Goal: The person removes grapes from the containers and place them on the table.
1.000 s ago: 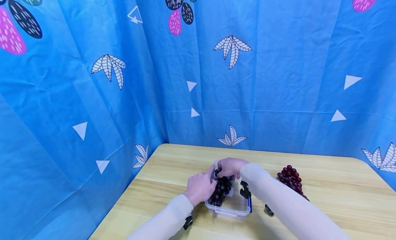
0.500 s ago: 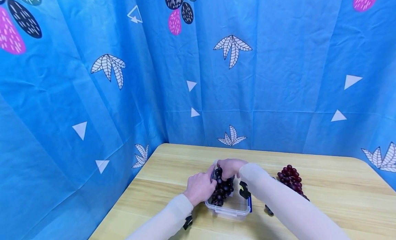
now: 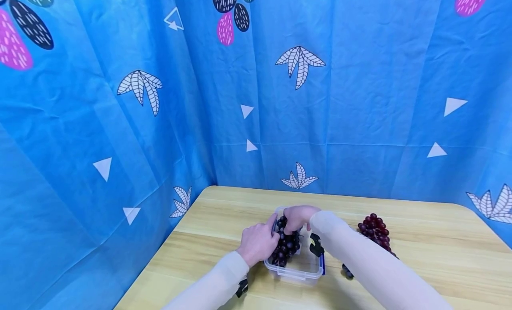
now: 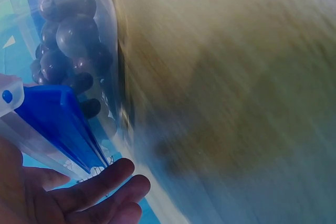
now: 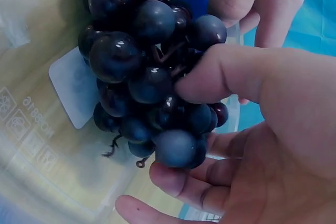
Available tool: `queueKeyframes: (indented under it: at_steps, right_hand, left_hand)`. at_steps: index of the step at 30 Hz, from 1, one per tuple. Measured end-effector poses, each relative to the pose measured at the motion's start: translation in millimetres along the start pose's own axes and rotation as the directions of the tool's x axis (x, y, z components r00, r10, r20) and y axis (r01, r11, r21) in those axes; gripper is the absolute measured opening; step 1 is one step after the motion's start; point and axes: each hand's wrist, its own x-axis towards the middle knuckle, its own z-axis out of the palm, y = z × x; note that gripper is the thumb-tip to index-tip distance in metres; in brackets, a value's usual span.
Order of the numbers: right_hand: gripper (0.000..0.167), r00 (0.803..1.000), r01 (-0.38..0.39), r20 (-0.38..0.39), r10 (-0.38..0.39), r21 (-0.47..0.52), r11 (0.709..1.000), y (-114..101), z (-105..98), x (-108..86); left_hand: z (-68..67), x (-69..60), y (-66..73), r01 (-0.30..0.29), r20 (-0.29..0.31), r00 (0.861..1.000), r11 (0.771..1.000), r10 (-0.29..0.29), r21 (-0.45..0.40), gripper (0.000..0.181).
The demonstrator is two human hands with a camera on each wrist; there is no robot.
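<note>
A bunch of dark grapes (image 3: 287,248) lies along the left side inside a clear plastic container (image 3: 294,273). At the bunch's far end, my right hand (image 3: 299,216) holds it; the right wrist view shows the thumb pressed into the grapes (image 5: 152,80) and fingers curled beneath. My left hand (image 3: 260,241) grips the container's left wall, with the thumb at the rim. In the left wrist view its fingers (image 4: 100,187) are outside, beside a blue latch (image 4: 58,121). Grapes (image 4: 77,36) show through the wall there.
Right of the container, a bunch of dark red grapes (image 3: 375,231) lies on the wooden table (image 3: 440,248). Some darker grapes (image 3: 347,271) are mostly hidden by my right sleeve (image 3: 372,256). Blue curtain (image 3: 360,101) hangs behind and to the left.
The bunch in the container has shifted slightly, and my right hand with it. My left hand keeps its place on the container.
</note>
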Motion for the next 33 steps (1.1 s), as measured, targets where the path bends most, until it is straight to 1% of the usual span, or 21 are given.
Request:
queueKeyframes:
  at_steps: [5, 9, 13, 16, 18, 23, 25, 27, 33]
  right_hand:
    - [0.043, 1.000, -0.004, -0.017, 0.004, -0.026, 1.000, -0.6, -3.0, -1.5]
    - [0.035, 0.999, -0.006, -0.032, 0.005, -0.034, 0.999, -3.2, -1.6, -0.3]
    - [0.033, 0.999, -0.003, -0.041, 0.002, -0.030, 1.000, -6.6, 1.8, 1.6]
    - [0.033, 0.999, -0.001, -0.043, 0.001, -0.008, 1.000, -8.3, 3.8, 2.0]
    - [0.032, 0.999, 0.000, -0.042, 0.001, 0.027, 1.000, -8.7, 4.7, 1.7]
    - [0.019, 0.999, 0.024, -0.024, -0.021, 0.122, 0.992, -9.2, 5.6, 0.6]
    - [0.011, 0.999, 0.036, -0.021, -0.033, 0.128, 0.991, -8.9, 6.0, 1.0]
    - [0.006, 0.999, 0.043, -0.018, -0.041, 0.136, 0.990, -8.1, 6.4, 2.0]
    - [0.007, 0.998, 0.056, -0.027, -0.053, 0.134, 0.989, -7.4, 6.6, 1.8]
  left_hand:
    - [0.3, 1.3, 1.5, -0.003, -0.006, 1.000, 1.000, 0.003, -0.008, 0.062]
    - [1.3, 1.4, 0.7, -0.002, 0.001, 1.000, 1.000, 0.002, -0.011, 0.062]
    - [1.4, 0.6, -0.5, 0.005, 0.008, 1.000, 1.000, -0.004, -0.013, 0.062]
    - [2.0, 0.2, -1.0, 0.005, 0.005, 1.000, 1.000, -0.005, -0.010, 0.061]
    - [2.2, -0.2, -1.2, 0.004, 0.004, 1.000, 1.000, -0.004, -0.008, 0.061]
    - [1.4, -0.8, 1.2, 0.011, 0.008, 1.000, 1.000, -0.011, -0.001, 0.062]
    - [1.0, -0.5, 3.5, 0.017, 0.015, 1.000, 1.000, -0.017, 0.000, 0.063]
    - [0.7, -0.4, 6.0, 0.022, 0.021, 1.000, 1.000, -0.022, 0.006, 0.064]
    - [-0.6, 0.0, 7.2, 0.014, 0.020, 1.000, 1.000, -0.014, 0.015, 0.066]
